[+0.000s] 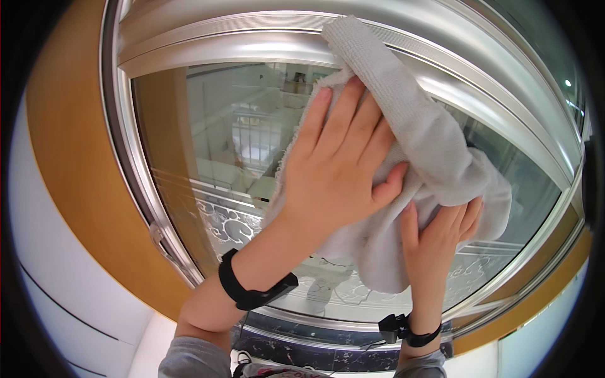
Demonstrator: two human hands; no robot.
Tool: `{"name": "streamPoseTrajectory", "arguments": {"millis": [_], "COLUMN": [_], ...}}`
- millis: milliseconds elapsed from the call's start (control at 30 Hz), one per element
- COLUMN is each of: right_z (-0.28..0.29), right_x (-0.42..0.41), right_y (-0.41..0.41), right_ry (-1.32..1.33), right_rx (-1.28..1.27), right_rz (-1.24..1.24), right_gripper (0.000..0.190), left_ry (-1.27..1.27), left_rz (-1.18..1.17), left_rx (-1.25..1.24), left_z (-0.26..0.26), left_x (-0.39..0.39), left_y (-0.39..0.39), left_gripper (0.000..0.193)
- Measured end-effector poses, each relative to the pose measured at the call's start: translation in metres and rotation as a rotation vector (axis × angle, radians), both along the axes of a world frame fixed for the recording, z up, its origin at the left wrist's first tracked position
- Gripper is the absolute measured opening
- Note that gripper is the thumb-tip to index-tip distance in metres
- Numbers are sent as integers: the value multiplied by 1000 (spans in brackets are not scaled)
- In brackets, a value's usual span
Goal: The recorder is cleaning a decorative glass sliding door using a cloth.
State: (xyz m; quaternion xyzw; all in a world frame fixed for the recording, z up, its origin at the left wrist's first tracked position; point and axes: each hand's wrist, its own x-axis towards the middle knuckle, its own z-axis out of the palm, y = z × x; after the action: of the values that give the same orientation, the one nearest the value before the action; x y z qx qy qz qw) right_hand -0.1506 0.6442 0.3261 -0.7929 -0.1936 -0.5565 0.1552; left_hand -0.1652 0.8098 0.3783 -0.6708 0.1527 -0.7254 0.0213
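A light grey terry towel (425, 127) lies bunched against the glass pane (212, 132) of a metal-framed sliding door. My left hand (335, 165) is spread on the towel, palm towards the glass, holding it there. Some of its fingertips reach under a thick fold, and the thumb points right. Lower and to the right, my right hand (439, 236) has its fingers tucked under the same fold and grips the cloth. The towel's upper end overlaps the silver top rail (227, 49). Bunched cloth partly hides the right fingertips.
A recessed handle (165, 250) sits on the left door stile. Orange-brown trim (71, 156) borders the frame on the left. White scroll patterns (231, 227) decorate the lower glass. A dark marble-look threshold (312, 338) runs below. Both wrists wear black straps with small devices.
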Motion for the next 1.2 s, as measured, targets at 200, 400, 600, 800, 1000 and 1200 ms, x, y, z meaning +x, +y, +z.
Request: {"name": "streamPoseTrajectory", "arguments": {"millis": [200, 400, 600, 800, 1000, 1200], "right_z": [-29, -27, 39, 15, 42, 42], "right_x": [-12, -26, -29, -41, -31, -40], "right_y": [14, 26, 49, 50, 63, 76], "right_ry": [-25, 19, -122, 14, -133, -192], "right_rx": [40, -17, -126, -167, -212, -151], "right_rz": [-31, 113, 232, 270, 246, 243], "right_gripper": [62, 47, 41, 39, 41, 35], "left_ry": [176, 238, 167, 254, 313, 212], "left_rz": [41, 6, -110, -82, -63, -17], "left_rx": [-92, -48, 74, 65, 66, 72], "left_z": [-48, -71, -7, -43, -33, -39], "left_x": [-17, -28, -24, -37, -33, -31], "left_y": [5, 24, 33, 41, 53, 62], "left_gripper": [41, 40, 44, 45, 57, 58]}}
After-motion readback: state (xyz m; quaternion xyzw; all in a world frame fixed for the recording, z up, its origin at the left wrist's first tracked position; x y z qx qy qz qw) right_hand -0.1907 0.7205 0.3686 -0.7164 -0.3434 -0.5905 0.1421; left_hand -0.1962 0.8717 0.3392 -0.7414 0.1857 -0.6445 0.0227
